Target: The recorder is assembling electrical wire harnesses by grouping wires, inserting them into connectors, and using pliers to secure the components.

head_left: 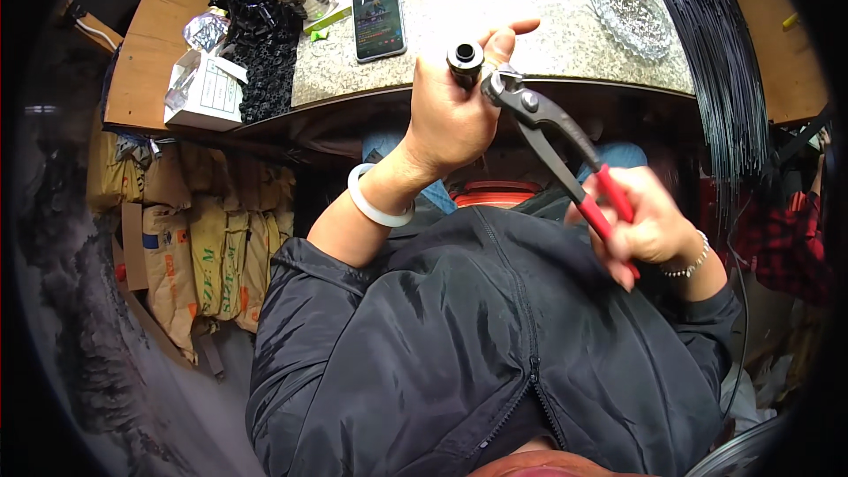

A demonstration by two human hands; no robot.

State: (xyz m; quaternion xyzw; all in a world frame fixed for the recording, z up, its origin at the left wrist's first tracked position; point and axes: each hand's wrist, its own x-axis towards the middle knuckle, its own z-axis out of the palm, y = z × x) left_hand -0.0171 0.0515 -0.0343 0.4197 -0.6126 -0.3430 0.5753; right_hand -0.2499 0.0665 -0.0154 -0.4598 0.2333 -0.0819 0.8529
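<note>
The dark jacket [415, 336] fills my lower frame; upper centre, left hand [450, 119] fingers clasp a black tube [465, 70], probably light, stiff, slick, best held mid-barrel; right hand [649, 219] fingers clamp red-handled pliers [530, 102].

Dull, dark metal pliers [570, 131] with smooth, red, plastic-looking grips [616, 194] share the scene with a glossy black tube [465, 74] ringed in silvery, metallic-looking finish. Wood grain marks the table [141, 71] around a speckled, stone-like panel [548, 57], glassy-screened phone [378, 13] and clear, faceted dish [634, 22]. A person's black jacket [424, 327] shows smooth, softly shiny cloth.
</note>
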